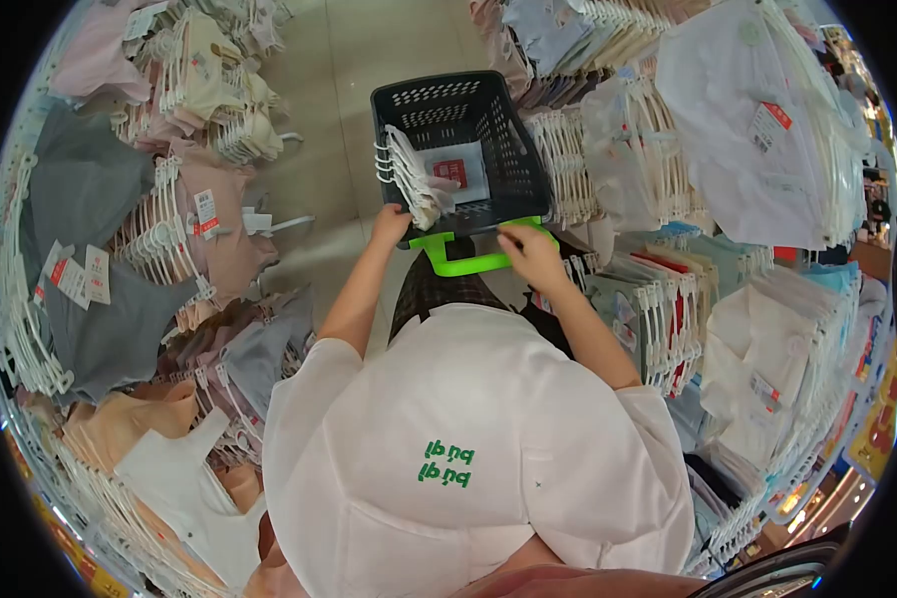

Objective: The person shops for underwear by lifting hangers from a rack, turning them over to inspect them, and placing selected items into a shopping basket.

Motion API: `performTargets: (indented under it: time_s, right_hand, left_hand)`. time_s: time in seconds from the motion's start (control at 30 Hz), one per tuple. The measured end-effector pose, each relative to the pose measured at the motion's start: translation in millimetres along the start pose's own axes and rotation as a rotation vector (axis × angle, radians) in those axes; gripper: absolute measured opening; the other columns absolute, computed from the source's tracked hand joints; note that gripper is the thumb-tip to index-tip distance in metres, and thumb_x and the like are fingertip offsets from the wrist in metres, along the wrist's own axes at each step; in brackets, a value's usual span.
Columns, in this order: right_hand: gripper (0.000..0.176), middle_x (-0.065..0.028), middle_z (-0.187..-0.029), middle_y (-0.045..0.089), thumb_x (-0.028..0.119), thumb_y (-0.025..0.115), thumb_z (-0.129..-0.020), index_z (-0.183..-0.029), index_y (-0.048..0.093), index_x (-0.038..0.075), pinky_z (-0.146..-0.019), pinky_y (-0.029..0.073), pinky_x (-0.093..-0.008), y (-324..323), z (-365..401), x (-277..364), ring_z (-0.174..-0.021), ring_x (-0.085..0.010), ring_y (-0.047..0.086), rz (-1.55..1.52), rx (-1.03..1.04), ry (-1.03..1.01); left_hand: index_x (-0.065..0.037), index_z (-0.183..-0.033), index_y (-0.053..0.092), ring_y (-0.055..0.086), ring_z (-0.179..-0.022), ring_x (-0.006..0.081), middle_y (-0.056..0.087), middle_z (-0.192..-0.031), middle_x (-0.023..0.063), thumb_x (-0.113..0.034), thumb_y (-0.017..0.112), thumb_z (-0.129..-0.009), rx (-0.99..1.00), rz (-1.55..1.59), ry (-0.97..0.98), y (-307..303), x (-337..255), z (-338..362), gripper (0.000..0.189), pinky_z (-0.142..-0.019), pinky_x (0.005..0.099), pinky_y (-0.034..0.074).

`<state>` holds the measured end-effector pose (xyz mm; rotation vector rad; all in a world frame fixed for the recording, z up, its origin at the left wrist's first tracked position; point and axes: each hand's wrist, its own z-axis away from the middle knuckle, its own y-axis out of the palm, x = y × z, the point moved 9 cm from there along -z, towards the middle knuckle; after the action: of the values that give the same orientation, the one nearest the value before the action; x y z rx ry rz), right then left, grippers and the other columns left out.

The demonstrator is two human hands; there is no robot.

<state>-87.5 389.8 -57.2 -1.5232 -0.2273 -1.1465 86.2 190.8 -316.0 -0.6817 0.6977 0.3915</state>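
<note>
A black shopping basket (526,149) with a bright green handle (468,266) is in front of me, the handle folded toward my body. My left hand (393,225) is closed on the basket's near left corner. At the near right side, my right hand (531,253) is closed around the rim beside the green handle. Inside the basket, a bunch of pale garments on white hangers (409,174) leans along the left wall. A flat white package with a red label (450,173) lies on the basket's floor next to them.
Racks of hanging garments line both sides: grey tops (85,184) and pink ones (214,204) on the left, white garments (743,120) on the right. A metal rack hook (294,223) juts into the aisle. The tiled floor (334,110) runs ahead.
</note>
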Motion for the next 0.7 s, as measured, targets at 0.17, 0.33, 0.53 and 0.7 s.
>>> performTargets:
  time_s: [0.17,0.33,0.53,0.7]
  right_hand:
    - [0.01,-0.0076,-0.067,0.061,0.014,0.056,-0.075,-0.073,0.063,0.007,-0.059,0.044,-0.0364,11.9,5.0,18.4,-0.064,-0.026,0.059,0.347,-0.07,-0.179]
    - [0.012,-0.0098,-0.069,0.06,0.017,0.055,-0.076,-0.074,0.063,0.007,-0.055,0.045,-0.0381,21.9,-4.2,8.7,-0.062,-0.0272,0.059,0.295,0.098,-0.123]
    - [0.016,-0.0098,-0.071,0.061,0.019,0.054,-0.077,-0.083,0.064,0.009,-0.053,0.046,-0.0379,24.1,-9.8,6.9,-0.061,-0.0277,0.059,0.322,0.202,-0.06]
    - [0.016,-0.0099,-0.071,0.061,0.017,0.053,-0.076,-0.083,0.065,0.01,-0.052,0.045,-0.0366,24.3,-10.4,2.7,-0.06,-0.027,0.059,0.303,0.2,-0.056]
  left_hand:
    - [0.003,-0.103,0.055,0.06,-0.081,0.0325,0.061,-0.087,0.0189,-0.026,0.063,-0.068,-0.088,-0.185,0.069,11.4,-36.5,-26.2,0.045,-0.072,0.038,0.047]
    - [-0.006,-0.106,0.055,0.055,-0.094,0.0368,0.053,-0.106,0.0197,-0.032,0.056,-0.076,-0.114,-0.433,-0.117,14.2,-60.6,-37.3,0.04,-0.081,0.0423,0.045]
    - [-0.01,-0.103,0.051,0.057,-0.095,0.0295,0.054,-0.107,0.0133,-0.04,0.057,-0.078,-0.16,-0.684,-0.234,15.0,-80.1,-60.9,0.04,-0.075,0.0379,0.047]
    - [-0.008,-0.105,0.05,0.06,-0.091,0.0256,0.061,-0.098,0.0128,-0.038,0.059,-0.077,-0.103,-0.647,-0.288,18.9,-75.1,-83.5,0.042,-0.074,0.0367,0.048]
